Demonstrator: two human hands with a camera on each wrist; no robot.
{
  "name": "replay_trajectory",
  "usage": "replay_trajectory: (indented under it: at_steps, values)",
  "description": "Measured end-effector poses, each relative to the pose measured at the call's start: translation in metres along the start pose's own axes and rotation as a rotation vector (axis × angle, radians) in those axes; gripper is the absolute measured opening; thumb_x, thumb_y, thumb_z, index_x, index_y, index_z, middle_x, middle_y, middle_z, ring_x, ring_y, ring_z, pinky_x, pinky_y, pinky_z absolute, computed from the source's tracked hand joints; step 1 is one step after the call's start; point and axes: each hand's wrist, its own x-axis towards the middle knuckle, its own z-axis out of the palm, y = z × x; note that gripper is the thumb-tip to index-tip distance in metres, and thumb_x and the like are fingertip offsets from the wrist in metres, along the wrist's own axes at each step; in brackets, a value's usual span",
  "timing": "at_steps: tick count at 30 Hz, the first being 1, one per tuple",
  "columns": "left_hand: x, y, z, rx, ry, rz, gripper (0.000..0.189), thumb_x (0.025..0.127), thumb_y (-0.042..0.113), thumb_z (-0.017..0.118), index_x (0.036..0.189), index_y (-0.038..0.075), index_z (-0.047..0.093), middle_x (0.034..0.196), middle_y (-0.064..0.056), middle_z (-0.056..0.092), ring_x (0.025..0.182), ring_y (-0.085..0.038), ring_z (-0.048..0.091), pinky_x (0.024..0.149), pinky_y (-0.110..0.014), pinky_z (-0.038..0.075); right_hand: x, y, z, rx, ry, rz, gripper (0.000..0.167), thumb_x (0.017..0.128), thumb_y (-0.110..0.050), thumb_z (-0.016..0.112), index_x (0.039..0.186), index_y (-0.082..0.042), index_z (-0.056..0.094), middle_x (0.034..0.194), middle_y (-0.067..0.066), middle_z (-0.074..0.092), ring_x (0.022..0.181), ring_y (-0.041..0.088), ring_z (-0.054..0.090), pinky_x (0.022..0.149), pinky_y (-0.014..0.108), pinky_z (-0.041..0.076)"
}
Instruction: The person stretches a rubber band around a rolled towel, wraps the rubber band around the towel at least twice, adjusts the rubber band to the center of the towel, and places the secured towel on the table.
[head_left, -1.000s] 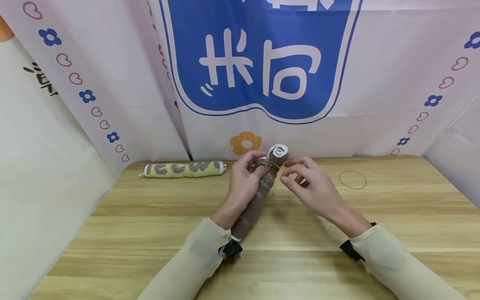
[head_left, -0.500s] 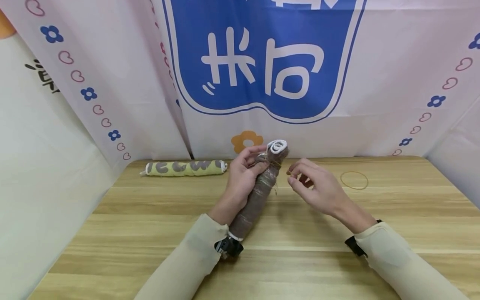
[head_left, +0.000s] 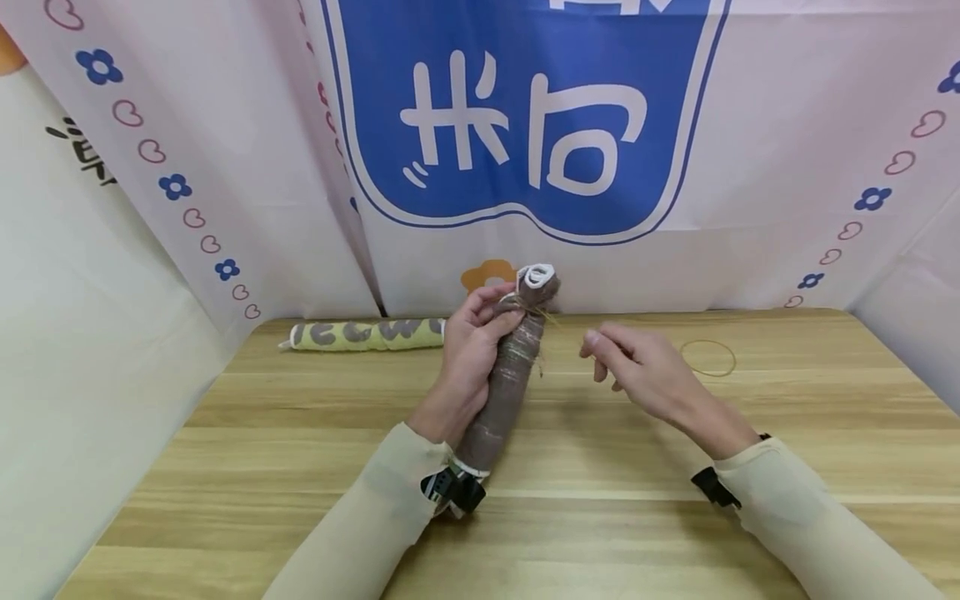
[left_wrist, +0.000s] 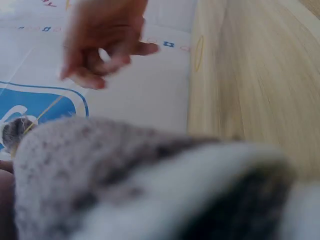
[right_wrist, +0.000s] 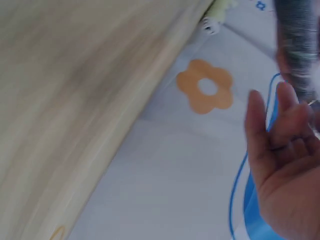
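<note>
A brown towel roll [head_left: 504, 392] with white spiral ends stands tilted over the table, and my left hand [head_left: 474, 354] grips its upper part, thumb in front. Around its neck lies a thin yellowish rubber band [head_left: 534, 310]. One strand stretches from there towards my right hand [head_left: 637, 367], whose curled fingers pinch it a short way to the right of the roll. In the left wrist view the towel roll [left_wrist: 100, 160] fills the foreground, with the taut rubber band [left_wrist: 49, 108] behind it. The right wrist view shows the right hand [right_wrist: 290, 170] below the roll, blurred.
A yellow-green towel roll with grey shapes [head_left: 367, 336] lies at the table's back left. A loose rubber band [head_left: 708, 358] lies on the wooden table [head_left: 600, 533] at the right. A printed white cloth [head_left: 765, 183] hangs behind the back edge.
The brown towel roll and left hand have shifted slightly left and up, the roll standing more upright. My right hand has drawn away to the right, with the rubber band's strand stretched out.
</note>
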Motion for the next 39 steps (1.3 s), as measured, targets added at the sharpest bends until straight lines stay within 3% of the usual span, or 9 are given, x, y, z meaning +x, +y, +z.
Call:
replay_trajectory:
  at_steps: [3,8,10,18,24,27,33,36,39]
  values:
    - [-0.001,0.000,0.001,0.044,0.008,0.026,0.032,0.092,-0.010,0.073,0.122,0.001,0.071,0.123,-0.010,0.075,0.109,-0.018,0.069,0.085,-0.025,0.055,0.000,-0.006,-0.002,0.024,0.067,0.019,0.031,0.114,-0.028,0.054,0.100,-0.009,0.074,0.067,-0.005,0.065,0.060,0.021,0.064,0.052,0.029,0.050]
    - [-0.005,-0.002,0.006,0.074,-0.046,0.042,0.034,0.091,-0.011,0.072,0.122,0.001,0.070,0.119,-0.012,0.076,0.100,-0.017,0.070,0.077,-0.025,0.056,0.001,-0.005,-0.004,-0.069,0.184,0.134,0.032,0.106,-0.038,0.069,0.088,-0.011,0.072,0.051,-0.006,0.059,0.041,0.019,0.051,0.038,0.027,0.028]
    - [-0.006,-0.002,0.007,0.073,-0.074,0.046,0.034,0.091,-0.012,0.072,0.123,0.000,0.070,0.118,-0.013,0.076,0.098,-0.017,0.070,0.076,-0.024,0.056,0.000,-0.001,-0.004,-0.097,0.202,0.152,0.033,0.102,-0.039,0.074,0.085,-0.011,0.071,0.048,-0.006,0.057,0.038,0.018,0.048,0.037,0.027,0.026]
    - [-0.005,-0.003,0.007,0.067,-0.105,0.035,0.034,0.092,-0.011,0.072,0.124,0.001,0.070,0.117,-0.014,0.076,0.097,-0.016,0.070,0.076,-0.024,0.055,0.001,0.007,-0.002,-0.276,0.233,-0.029,0.028,0.088,-0.032,0.088,0.078,-0.015,0.068,0.049,-0.015,0.054,0.040,0.006,0.045,0.042,0.028,0.033]
    - [-0.005,-0.003,0.006,0.063,-0.106,0.022,0.036,0.092,-0.010,0.072,0.126,0.002,0.069,0.118,-0.014,0.076,0.100,-0.017,0.070,0.078,-0.025,0.055,0.003,0.008,0.000,-0.388,0.146,-0.075,0.044,0.072,-0.040,0.096,0.086,-0.015,0.063,0.065,-0.010,0.061,0.054,0.008,0.051,0.051,0.033,0.041]
    - [-0.004,-0.003,0.005,0.059,-0.084,0.012,0.037,0.092,-0.011,0.072,0.126,0.002,0.069,0.119,-0.014,0.076,0.101,-0.017,0.070,0.079,-0.025,0.055,0.004,0.009,0.002,-0.340,0.104,-0.204,0.042,0.073,-0.034,0.096,0.087,-0.016,0.061,0.071,-0.011,0.062,0.058,0.006,0.053,0.052,0.029,0.043]
    - [-0.001,-0.002,0.003,0.067,-0.048,0.008,0.037,0.092,-0.009,0.072,0.127,0.004,0.069,0.119,-0.013,0.076,0.101,-0.018,0.070,0.079,-0.026,0.055,0.008,0.012,0.007,-0.034,0.015,-0.577,0.019,0.082,-0.006,0.088,0.091,-0.015,0.074,0.083,-0.009,0.072,0.068,0.005,0.063,0.058,0.017,0.049]
    - [-0.002,-0.003,0.003,0.089,-0.047,0.011,0.038,0.092,-0.009,0.072,0.127,0.005,0.068,0.118,-0.013,0.076,0.102,-0.020,0.070,0.080,-0.027,0.055,0.009,0.010,0.011,0.050,-0.012,-0.696,0.008,0.094,-0.014,0.080,0.102,-0.012,0.082,0.090,-0.005,0.077,0.071,0.006,0.066,0.061,0.015,0.050]
    - [-0.004,-0.005,0.002,0.121,-0.037,0.009,0.039,0.092,-0.010,0.071,0.128,0.006,0.068,0.116,-0.013,0.076,0.102,-0.022,0.070,0.080,-0.028,0.055,0.008,0.007,0.015,0.073,-0.013,-0.783,0.023,0.103,-0.025,0.069,0.110,-0.007,0.083,0.089,-0.003,0.077,0.068,0.004,0.063,0.059,0.015,0.050]
